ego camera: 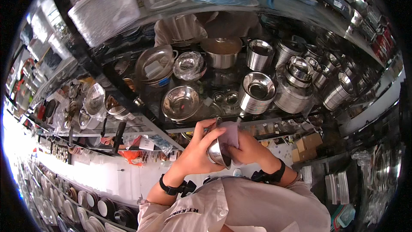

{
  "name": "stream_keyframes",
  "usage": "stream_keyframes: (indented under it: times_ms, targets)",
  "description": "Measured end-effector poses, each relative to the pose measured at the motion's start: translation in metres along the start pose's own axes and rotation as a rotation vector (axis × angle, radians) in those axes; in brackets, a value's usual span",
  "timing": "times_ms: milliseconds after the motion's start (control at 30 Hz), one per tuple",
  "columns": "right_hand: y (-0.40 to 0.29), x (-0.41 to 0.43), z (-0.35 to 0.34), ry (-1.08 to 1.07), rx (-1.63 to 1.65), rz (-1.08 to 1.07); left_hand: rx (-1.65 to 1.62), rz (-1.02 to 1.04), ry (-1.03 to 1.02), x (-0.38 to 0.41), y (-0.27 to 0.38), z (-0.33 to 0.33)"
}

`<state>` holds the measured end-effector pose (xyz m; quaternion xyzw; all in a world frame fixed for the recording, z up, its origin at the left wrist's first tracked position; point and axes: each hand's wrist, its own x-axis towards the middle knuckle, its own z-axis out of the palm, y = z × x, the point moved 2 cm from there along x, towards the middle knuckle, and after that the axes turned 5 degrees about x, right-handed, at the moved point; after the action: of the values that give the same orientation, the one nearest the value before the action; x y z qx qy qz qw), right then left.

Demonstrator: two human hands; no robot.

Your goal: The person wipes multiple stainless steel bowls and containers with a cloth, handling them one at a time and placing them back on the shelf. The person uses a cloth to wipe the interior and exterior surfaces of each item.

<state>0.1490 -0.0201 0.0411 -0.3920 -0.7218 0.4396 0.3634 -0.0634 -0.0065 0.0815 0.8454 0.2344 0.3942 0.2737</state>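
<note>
My left hand (200, 149) grips a steel bowl (216, 150) tilted on its side, fingers over the rim, in front of my chest. A thin mauve cloth (229, 133) is bunched in my right hand (248, 149) and pressed into the bowl's mouth. The bowl's inside is mostly hidden by the cloth and fingers. Just beyond my hands, on a dark shelf, sit a shallow steel bowl (181, 103) and a tall stack of nested steel bowls (257, 93).
A steel pot (222, 54), a plastic-wrapped bowl (189, 66) and steel cups (260, 54) stand farther back. The upper shelf edge (193, 10) runs above them. Pan handles (119, 135) jut out at left. Cardboard boxes (307, 146) lie low at right.
</note>
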Motion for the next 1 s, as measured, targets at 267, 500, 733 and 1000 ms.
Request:
stream_keyframes:
  times_ms: [267,500,733,1000]
  targets:
    - [0.032,-0.047,-0.076,0.085,0.882,-0.125,-0.148,-0.009,0.201,0.038,-0.034,0.047]
    - [0.069,-0.108,-0.131,0.562,0.849,-0.021,-0.500,-0.132,0.357,0.101,-0.052,0.094]
    - [0.088,-0.139,-0.176,0.620,0.876,-0.028,-0.257,-0.284,0.373,0.150,-0.070,0.137]
    - [0.100,-0.149,-0.205,0.658,0.919,0.037,0.057,-0.378,0.378,0.159,-0.111,0.163]
